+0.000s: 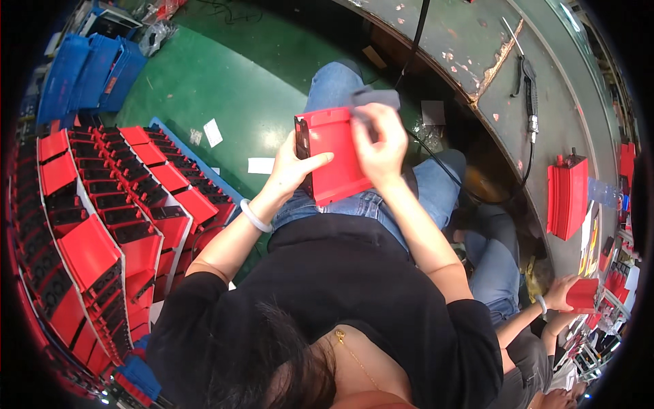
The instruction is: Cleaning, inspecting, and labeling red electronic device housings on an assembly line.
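Above my lap I have a red box-shaped device [337, 153] with a black end panel facing left. My left hand [294, 165] is closed round that left end, its thumb lying across the red top face. At the device's upper right corner, my right hand [381, 143] grips a dark grey cloth [376, 99], smeared by motion. The right fingers are bent over the red casing, and the cloth reaches its far edge. The underside of the device is hidden.
Many similar red and black devices [88, 245] stand stacked on my left, with blue crates [88, 75] beyond. On the right workbench [501, 123] lie an air blow gun [528, 88] with a hose and several red housings [567, 198]. A co-worker's hand [560, 293] holds a red piece at lower right.
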Tool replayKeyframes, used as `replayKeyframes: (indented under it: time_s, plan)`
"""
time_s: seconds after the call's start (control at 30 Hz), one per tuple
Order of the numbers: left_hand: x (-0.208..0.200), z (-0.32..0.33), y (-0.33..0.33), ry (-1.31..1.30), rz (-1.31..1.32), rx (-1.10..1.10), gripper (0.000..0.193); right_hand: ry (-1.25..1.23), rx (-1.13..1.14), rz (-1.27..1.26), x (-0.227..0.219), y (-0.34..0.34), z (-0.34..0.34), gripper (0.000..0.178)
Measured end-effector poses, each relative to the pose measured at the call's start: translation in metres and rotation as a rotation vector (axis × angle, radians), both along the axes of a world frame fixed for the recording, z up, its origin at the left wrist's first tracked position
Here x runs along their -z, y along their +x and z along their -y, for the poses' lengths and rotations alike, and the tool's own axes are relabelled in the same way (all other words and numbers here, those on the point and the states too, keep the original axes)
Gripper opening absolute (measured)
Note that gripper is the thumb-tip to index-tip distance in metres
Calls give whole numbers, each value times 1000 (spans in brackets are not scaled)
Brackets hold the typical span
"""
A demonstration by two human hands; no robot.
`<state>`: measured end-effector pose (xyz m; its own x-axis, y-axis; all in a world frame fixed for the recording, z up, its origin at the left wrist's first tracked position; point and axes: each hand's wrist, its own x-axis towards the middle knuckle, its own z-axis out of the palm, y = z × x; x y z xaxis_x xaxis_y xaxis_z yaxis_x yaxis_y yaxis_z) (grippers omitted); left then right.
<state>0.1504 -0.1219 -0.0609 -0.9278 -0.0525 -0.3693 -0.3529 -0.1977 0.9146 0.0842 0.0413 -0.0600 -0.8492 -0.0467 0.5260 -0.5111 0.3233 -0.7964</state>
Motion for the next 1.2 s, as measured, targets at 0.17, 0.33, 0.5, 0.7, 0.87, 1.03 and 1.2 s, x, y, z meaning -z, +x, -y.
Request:
replayKeyframes:
  time_s: [0.17,0.33,0.5,0.7,0.87,1.03,1.2]
  plan:
    - [-2,-3,4,-21,-35,-21,54,43,-134,-38,-7,16,17,26]
    - [-3,-6,1,-55,-22,-13,52,110,-158,-133,5,0,0,31]
    - [-1,-4,2,-60,-24,10,53,94,-55,-71,8,5,0,23]
    - [0,-2,3,-58,-38,3,54,134,-151,-169,-2,8,14,25]
    - [-4,-3,4,-42,-4,17,55,240,-184,-269,9,-9,-14,28]
    - [1,-1,5,-50,2,7,57,224,-99,-178,10,-8,-15,25]
    - [16,11,-1,-24,-35,98,62,99,-422,-208,-2,8,23,24]
